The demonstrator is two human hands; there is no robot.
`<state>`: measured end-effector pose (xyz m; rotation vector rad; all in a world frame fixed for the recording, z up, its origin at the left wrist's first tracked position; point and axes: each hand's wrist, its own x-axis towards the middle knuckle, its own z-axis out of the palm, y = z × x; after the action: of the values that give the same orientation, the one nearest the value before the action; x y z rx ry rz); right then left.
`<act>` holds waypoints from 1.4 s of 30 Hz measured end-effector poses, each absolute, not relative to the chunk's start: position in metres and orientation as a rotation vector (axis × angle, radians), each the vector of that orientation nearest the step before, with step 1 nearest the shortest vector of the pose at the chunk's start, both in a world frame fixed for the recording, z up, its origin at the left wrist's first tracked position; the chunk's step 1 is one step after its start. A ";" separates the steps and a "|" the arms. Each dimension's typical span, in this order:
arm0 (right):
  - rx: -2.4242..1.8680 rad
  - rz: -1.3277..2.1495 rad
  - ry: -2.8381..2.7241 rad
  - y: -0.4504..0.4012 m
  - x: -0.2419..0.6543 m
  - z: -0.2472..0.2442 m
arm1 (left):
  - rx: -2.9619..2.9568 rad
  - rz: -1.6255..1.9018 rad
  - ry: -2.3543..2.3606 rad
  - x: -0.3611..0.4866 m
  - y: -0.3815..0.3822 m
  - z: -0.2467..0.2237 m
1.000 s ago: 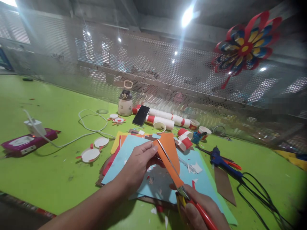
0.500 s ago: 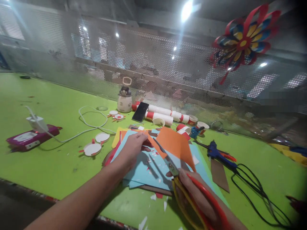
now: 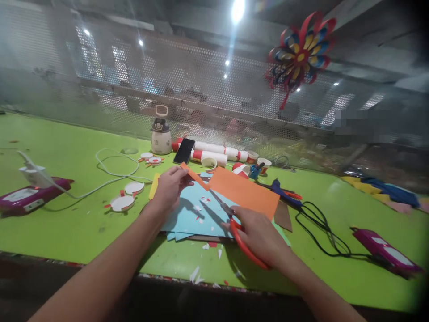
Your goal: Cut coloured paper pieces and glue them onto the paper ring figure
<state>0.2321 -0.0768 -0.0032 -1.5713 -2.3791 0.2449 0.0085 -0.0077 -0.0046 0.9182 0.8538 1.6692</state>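
Between my left thumb and fingers is the strip end of an orange sheet of paper point(image 3: 244, 190); my left hand point(image 3: 172, 185) is closed on it. My right hand point(image 3: 256, 228) grips scissors point(image 3: 238, 237) with red handles. Their blades point up and left, with the tips close to the lower edge of the orange paper, where the strip meets the wider part. Below lie light blue sheets point(image 3: 187, 214), sprinkled with small red and white paper scraps point(image 3: 200, 220).
Paper cup rolls point(image 3: 214, 158), a phone point(image 3: 184, 151) and a bottle point(image 3: 161, 141) stand or lie at the back. White discs point(image 3: 122, 204) and a purple power strip point(image 3: 36, 197) are left. A blue glue gun point(image 3: 284, 194) and another purple power strip point(image 3: 385, 250) are right.
My view has turned to the right. The scissors' blades have come off the orange paper's face to below its edge, and my right hand has turned. My left hand has lifted the strip.
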 end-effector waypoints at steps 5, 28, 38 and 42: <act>-1.658 -0.042 -2.536 -0.066 0.239 -0.015 | 0.904 1.613 0.808 0.005 -0.008 -0.001; -1.919 -0.092 -2.360 0.054 0.298 0.009 | 2.149 0.845 1.256 -0.028 -0.050 0.000; -1.439 -0.246 -1.731 -0.032 0.300 0.042 | 2.864 0.186 1.220 -0.045 -0.065 -0.013; -0.912 -0.336 -1.188 -0.080 0.290 0.047 | 3.034 0.100 1.146 -0.044 -0.060 -0.012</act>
<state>0.2901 -0.0803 0.0465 -0.9116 -1.1879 -0.3364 -0.0435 -0.0599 -0.0118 3.0337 1.1464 0.0996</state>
